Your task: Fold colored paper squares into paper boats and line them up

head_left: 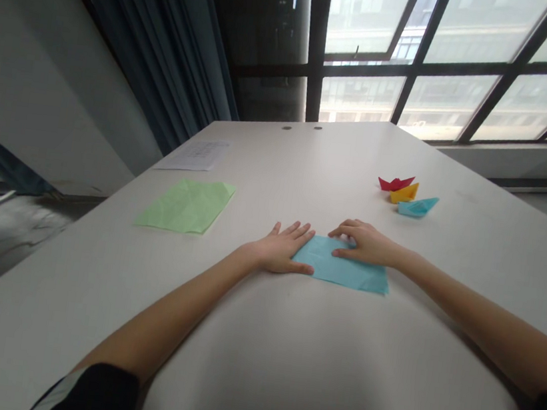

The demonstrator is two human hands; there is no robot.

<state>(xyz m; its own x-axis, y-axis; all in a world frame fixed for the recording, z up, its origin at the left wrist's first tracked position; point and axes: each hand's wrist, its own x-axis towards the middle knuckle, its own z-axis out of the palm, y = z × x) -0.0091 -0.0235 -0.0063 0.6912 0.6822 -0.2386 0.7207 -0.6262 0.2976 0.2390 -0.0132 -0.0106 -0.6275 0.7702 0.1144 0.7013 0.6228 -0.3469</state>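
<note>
A blue sheet of paper (pixel 345 272), folded into a rectangle, lies flat on the white table (pixel 256 337). Across its left end rests my left hand (pixel 284 248), palm down with the fingers spread. My right hand (pixel 362 242) touches the paper's upper edge and middle, its fingers bent and the thumb held apart from them. Part of the paper's far side is hidden under this hand.
Red (pixel 395 183), yellow (pixel 405 193) and blue (pixel 417 207) paper boats sit close together at the back right. Green paper (pixel 187 206) lies to the left, with a printed white sheet (pixel 197 155) behind it. Windows (pixel 369 90) stand beyond the table.
</note>
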